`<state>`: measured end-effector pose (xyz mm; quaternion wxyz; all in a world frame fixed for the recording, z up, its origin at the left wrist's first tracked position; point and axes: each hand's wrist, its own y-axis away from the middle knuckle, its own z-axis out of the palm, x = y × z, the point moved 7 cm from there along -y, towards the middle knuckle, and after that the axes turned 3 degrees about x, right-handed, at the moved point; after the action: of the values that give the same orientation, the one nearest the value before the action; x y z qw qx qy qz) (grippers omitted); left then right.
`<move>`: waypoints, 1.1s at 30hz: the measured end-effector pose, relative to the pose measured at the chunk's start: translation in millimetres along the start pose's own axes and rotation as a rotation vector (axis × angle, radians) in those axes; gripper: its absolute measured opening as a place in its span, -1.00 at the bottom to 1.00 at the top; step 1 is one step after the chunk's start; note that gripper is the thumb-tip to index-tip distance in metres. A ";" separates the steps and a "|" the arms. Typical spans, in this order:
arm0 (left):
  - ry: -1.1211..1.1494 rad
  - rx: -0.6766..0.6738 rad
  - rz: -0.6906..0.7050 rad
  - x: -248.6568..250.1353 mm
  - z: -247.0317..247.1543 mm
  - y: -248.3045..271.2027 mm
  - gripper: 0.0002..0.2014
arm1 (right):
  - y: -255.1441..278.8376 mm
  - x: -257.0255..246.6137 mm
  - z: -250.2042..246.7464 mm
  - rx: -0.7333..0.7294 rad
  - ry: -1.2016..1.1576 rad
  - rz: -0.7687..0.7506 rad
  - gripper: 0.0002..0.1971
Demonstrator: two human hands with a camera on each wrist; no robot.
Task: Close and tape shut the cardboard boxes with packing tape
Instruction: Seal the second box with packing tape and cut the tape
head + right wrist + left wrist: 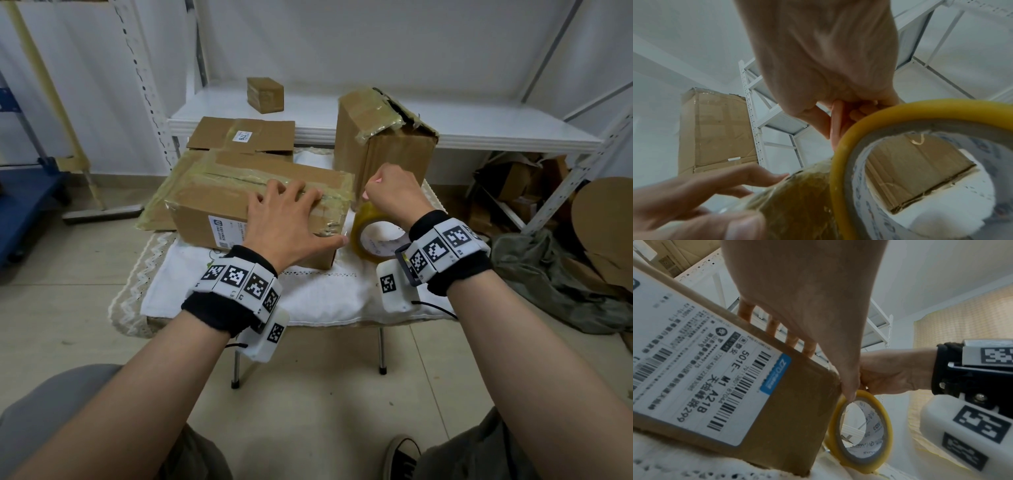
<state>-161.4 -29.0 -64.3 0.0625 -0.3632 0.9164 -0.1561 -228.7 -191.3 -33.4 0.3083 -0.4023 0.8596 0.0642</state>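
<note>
A closed cardboard box (219, 205) with yellowish tape along its top seam and a white shipping label (694, 369) lies on the small table. My left hand (287, 212) lies flat on its top near the right end, fingers spread, thumb down the right edge. A yellow roll of packing tape (375, 236) stands just right of the box. My right hand (390, 192) grips the top of the tape roll (900, 116) with curled fingers. In the left wrist view my left thumb (849, 386) touches the tape roll (875, 426) at the box corner.
A taller taped box (383, 150) stands behind the roll. A flat box (243, 135) lies behind the main one and a small box (265, 94) sits on the white shelf (479, 126). A white cloth (308, 294) covers the table. Cardboard scraps (603, 219) lie at right.
</note>
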 end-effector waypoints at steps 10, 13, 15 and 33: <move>0.005 -0.006 -0.008 -0.4 -0.8 1.5 -0.03 | 3.3 -6.7 6.6 -0.054 0.075 -0.060 -0.70; 0.005 -0.007 -0.005 -0.7 -0.9 1.8 -0.03 | 4.1 -8.6 6.8 -0.099 0.061 -0.083 -0.77; 0.006 -0.011 -0.002 -0.3 -1.2 2.0 -0.03 | 1.4 -3.8 5.0 -0.135 0.004 -0.065 -0.77; 0.083 -0.068 -0.039 7.6 -9.8 -3.6 0.08 | -5.9 111.2 -14.7 -0.088 0.013 0.302 -0.93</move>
<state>-166.8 -34.3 -53.9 0.0092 -0.3761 0.9158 -0.1409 -285.5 -272.9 -85.5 0.2715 -0.2820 0.9087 0.1449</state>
